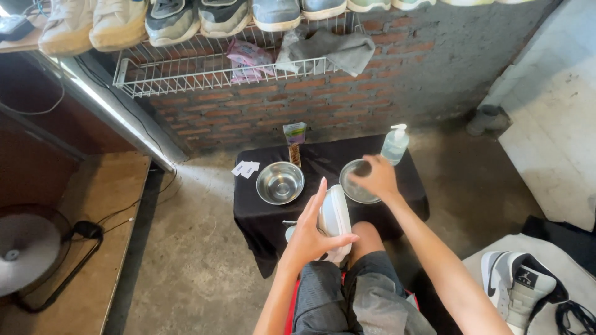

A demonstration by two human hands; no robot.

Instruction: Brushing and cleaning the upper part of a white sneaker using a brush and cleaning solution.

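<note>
Sneaker, white w/ pale rubber sole (336, 218), sits sole-up on the person's knee, just in front of the low black-draped counter (261, 214). Left hand (312, 232) grips it from the near side: thumb pressed across the sole, fingers pointing up alongside, partly splayed. Right hand (375, 177) is farther out, over the counter, fingers curled onto the rim of the right-hand round steel bowl (355, 185); bowl mostly hidden under it, so can't tell how firm the hold is. Second round steel bowl (280, 182) stands to the left, apart from both hands. Clear pump bottle (395, 145) at the counter's back-right corner, near the right hand.
</note>
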